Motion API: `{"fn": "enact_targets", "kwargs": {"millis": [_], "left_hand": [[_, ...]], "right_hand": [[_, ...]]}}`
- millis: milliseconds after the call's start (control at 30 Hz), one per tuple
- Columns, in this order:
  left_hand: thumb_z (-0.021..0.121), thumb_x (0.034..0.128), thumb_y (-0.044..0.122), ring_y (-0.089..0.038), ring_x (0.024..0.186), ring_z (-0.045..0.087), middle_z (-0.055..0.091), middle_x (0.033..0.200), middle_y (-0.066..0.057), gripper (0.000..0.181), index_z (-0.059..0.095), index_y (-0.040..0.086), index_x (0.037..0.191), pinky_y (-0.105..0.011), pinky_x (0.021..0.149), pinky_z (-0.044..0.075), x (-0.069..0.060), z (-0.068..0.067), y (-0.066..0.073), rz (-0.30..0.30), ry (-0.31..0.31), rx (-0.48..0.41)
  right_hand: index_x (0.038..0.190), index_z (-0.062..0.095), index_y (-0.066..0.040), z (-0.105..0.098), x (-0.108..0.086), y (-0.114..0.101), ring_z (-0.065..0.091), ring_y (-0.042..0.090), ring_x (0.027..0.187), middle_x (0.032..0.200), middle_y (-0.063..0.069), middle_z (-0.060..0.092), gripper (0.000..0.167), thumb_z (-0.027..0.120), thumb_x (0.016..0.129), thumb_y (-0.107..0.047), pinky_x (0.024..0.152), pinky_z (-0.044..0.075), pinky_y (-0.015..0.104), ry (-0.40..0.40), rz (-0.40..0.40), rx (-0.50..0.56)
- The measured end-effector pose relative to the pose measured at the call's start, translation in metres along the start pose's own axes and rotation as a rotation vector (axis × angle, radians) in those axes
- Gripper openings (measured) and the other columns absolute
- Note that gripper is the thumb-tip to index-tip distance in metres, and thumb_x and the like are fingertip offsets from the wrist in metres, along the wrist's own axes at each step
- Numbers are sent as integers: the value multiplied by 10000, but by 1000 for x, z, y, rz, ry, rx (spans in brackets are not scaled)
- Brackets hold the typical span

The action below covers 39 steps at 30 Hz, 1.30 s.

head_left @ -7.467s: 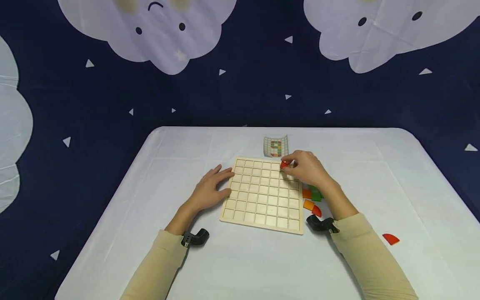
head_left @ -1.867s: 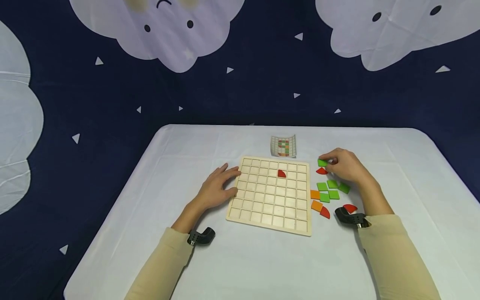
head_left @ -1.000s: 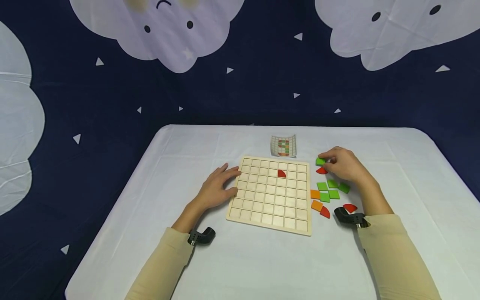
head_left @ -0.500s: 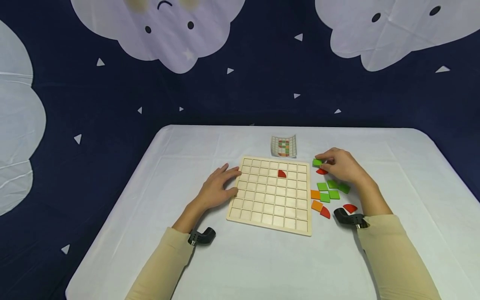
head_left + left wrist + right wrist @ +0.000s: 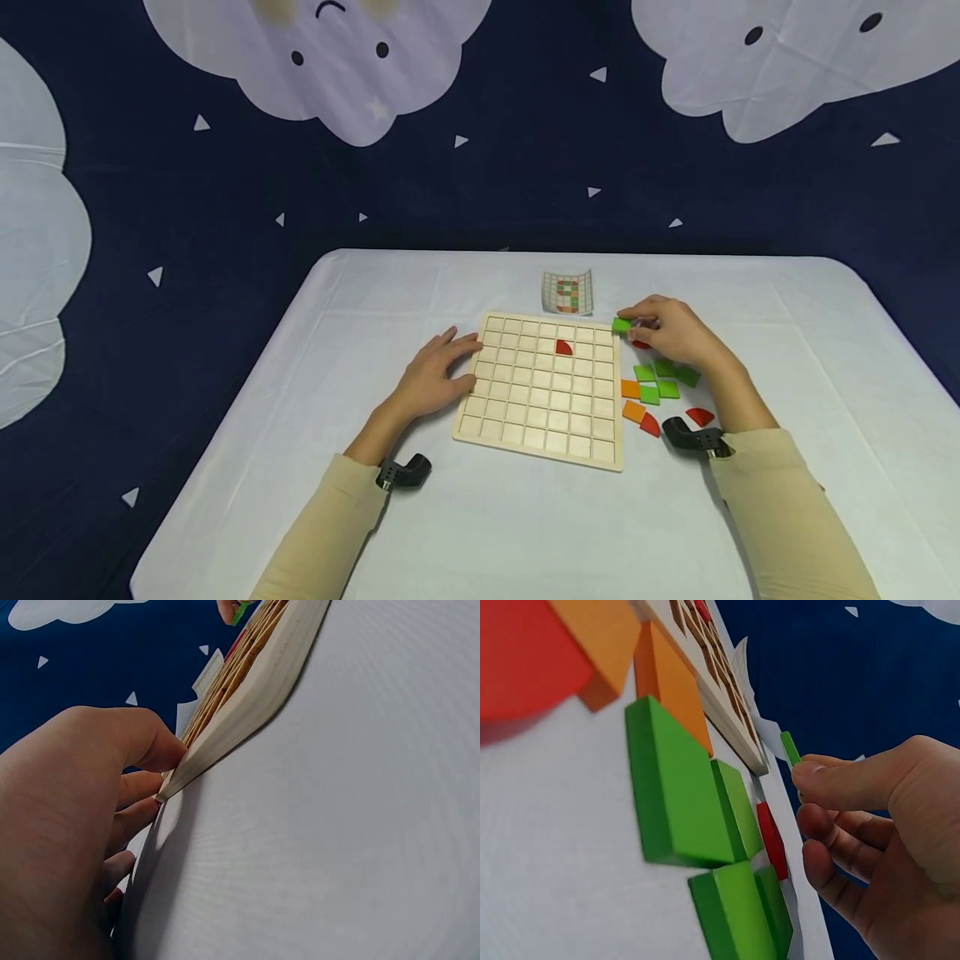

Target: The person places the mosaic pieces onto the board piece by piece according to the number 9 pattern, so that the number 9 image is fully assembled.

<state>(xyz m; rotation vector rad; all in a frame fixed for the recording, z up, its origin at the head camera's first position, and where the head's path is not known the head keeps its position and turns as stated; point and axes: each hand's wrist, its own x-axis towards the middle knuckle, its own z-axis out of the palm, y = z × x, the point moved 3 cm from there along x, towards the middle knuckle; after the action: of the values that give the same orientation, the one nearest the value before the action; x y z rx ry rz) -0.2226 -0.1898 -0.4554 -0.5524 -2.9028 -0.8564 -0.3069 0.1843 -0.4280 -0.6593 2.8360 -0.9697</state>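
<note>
A pale wooden grid board (image 5: 536, 392) lies on the table with one red quarter-round tile (image 5: 564, 347) in a cell of its upper half. My left hand (image 5: 431, 379) rests along the board's left edge, fingers spread and thumb touching the rim. Beyond the board's top right corner, my right hand (image 5: 671, 329) pinches a green square tile (image 5: 621, 325) between thumb and fingers. In the right wrist view that tile (image 5: 790, 748) is seen nearly edge-on. Partly covered by the right hand, another red quarter-round tile (image 5: 641, 344) lies on the cloth.
Right of the board lie several green square tiles (image 5: 667, 389), two orange tiles (image 5: 633, 412) and two more red quarter-rounds (image 5: 700, 416). A printed pattern card (image 5: 567, 293) lies behind the board. White cloth covers the table (image 5: 450, 533).
Earlier, my right hand held a red tile over the board; that cell area now has a red tile lower down. Since then it has taken a green tile and moved it left toward the board.
</note>
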Motion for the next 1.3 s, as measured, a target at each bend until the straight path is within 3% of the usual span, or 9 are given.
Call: {"fn": "enact_targets", "kwargs": {"millis": [400,967,1300], "left_hand": [[620,840,291,-194,1427,210,440,1455,90,514,573,203,1345,-406,1154,162,1,0,0,-7,-1,0],[618,844,306,-183,1427,209,434,1457,105,517,567,222,1351,-494,1132,201,0,2,-3,-11,2,5],[622,835,287,-192,1427,211,444,1451,94,518,574,206,1344,-415,1154,160,1,2,-2,-5,6,0]], "right_hand": [[1195,682,-48,6,3,-9,521,288,911,1139,147,608,318,679,880,-94,793,447,438,-19,-4,5],[1217,667,-43,13,5,-13,511,293,918,1135,156,614,340,682,884,-107,817,435,457,-59,-28,7],[1204,675,-45,16,6,-19,506,275,878,1109,132,624,316,671,891,-84,789,435,420,-54,-60,7]]}}
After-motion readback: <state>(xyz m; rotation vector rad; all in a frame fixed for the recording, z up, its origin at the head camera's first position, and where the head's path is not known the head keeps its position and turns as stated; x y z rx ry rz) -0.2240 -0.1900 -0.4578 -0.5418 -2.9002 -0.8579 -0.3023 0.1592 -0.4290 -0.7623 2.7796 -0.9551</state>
